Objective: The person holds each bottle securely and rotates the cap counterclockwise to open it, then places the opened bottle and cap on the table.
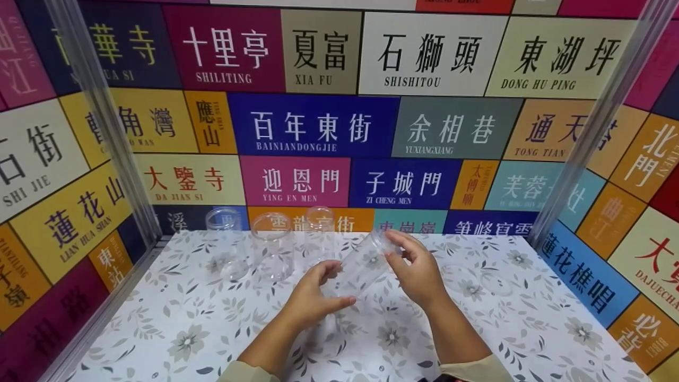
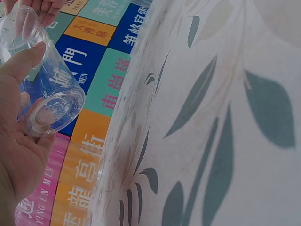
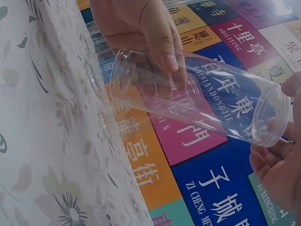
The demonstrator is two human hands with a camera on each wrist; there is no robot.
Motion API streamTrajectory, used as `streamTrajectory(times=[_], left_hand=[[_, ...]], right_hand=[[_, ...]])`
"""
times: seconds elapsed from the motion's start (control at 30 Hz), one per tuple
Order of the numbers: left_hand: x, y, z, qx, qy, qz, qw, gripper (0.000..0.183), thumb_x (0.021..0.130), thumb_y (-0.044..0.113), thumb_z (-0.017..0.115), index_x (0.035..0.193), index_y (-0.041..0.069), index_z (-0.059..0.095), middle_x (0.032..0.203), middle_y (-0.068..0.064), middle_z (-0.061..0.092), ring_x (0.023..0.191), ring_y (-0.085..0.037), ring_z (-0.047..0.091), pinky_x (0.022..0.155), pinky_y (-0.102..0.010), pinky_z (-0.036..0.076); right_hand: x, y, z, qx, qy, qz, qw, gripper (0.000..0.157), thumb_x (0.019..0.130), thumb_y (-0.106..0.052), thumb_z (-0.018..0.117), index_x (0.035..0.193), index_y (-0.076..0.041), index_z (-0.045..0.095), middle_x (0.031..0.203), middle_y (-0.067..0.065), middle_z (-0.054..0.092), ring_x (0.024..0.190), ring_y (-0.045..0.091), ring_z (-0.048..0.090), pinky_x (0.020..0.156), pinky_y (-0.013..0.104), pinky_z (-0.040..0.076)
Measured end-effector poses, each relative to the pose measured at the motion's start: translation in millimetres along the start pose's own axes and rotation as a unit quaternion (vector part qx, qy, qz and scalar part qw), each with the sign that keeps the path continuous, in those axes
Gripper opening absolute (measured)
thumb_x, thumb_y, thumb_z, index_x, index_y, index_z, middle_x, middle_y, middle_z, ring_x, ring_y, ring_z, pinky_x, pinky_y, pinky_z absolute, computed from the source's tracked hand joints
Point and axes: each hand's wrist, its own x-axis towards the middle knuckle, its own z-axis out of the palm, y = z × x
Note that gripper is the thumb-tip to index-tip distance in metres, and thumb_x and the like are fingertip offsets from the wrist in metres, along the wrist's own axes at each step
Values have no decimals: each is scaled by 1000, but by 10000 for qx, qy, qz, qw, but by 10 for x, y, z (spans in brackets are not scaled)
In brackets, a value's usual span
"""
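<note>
A clear cylindrical jar (image 1: 360, 265) is held tilted above the table, its threaded mouth up and to the right. My left hand (image 1: 314, 297) grips it near the base, with the thumb on one side and the fingers round the other. At the mouth end, my right hand (image 1: 419, 270) pinches the rim between thumb and fingers. In the right wrist view the jar (image 3: 207, 101) is see-through, with nothing visible inside. The left wrist view shows its round base (image 2: 56, 113) beside the left palm.
Three more clear jars stand at the back left: a left one (image 1: 223, 249), a wide one (image 1: 273, 249) and a narrow one (image 1: 319, 239). Two faint clear discs, one here (image 1: 497, 284), lie right of the right hand. A flower-patterned cloth (image 1: 212, 329) covers the table; printed panels (image 1: 313, 124) surround it.
</note>
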Motion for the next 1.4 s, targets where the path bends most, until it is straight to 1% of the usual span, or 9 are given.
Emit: streamTrajectory(times=[0.07,0.13,0.33,0.4,0.63,0.73,0.9,1.13,1.4], left_hand=[[-1,-1,0,-6,-2,-7,10000,84,80,37,96,151,19,54,150,-2,64,145,-30,57,127,-53,42],[-1,-1,-1,-4,-3,-8,10000,84,80,38,96,151,19,54,150,-3,64,145,-30,57,127,-53,42],[4,6,-10,-6,0,-27,10000,85,79,39,96,151,18,55,150,-3,64,145,-31,56,127,-53,42],[7,13,-13,-5,4,-31,10000,87,79,41,96,151,19,55,150,-2,64,146,-30,56,127,-52,42],[10,24,-2,10,-18,-11,10000,86,79,40,96,151,21,54,151,-1,64,146,-29,56,128,-52,42],[5,25,1,37,-24,29,10000,84,80,37,96,151,21,54,151,-2,64,146,-29,57,127,-52,42],[0,18,0,173,-49,109,9998,85,80,42,95,152,21,53,150,-2,63,146,-28,57,127,-51,42],[0,23,8,157,-28,57,9999,85,80,42,95,151,21,54,150,-2,64,146,-29,57,127,-52,42],[5,17,14,115,14,-58,9999,83,80,39,96,151,22,55,150,-2,64,146,-31,56,127,-54,42]], right_hand=[[3,12,-1,88,-42,-4,10000,43,105,-20,64,148,-12,65,161,4,56,145,25,55,117,50,51],[5,13,-2,133,-83,12,9999,43,106,-19,62,149,-14,64,162,2,55,149,24,52,117,51,51],[6,17,1,210,-151,80,9996,44,106,-17,59,150,-20,64,164,-1,53,147,23,53,104,28,55],[7,14,4,212,-127,49,9997,45,105,-19,61,150,-18,63,165,0,52,148,23,52,102,25,54],[19,4,11,61,-25,92,9999,61,100,-43,74,153,-18,59,164,2,50,148,27,52,120,51,50],[25,-2,10,-91,18,345,9994,68,96,-54,76,154,-21,58,163,1,50,144,28,54,121,53,49],[29,-18,12,-398,106,511,9978,72,94,-58,76,153,-19,60,154,5,56,125,26,59,107,46,55],[20,-20,15,-424,211,500,9976,62,96,-52,78,145,-16,67,135,5,62,106,24,59,84,28,57],[-2,-31,1,-12,17,270,9996,47,103,-31,71,147,-17,65,152,6,60,100,26,59,66,25,57]])
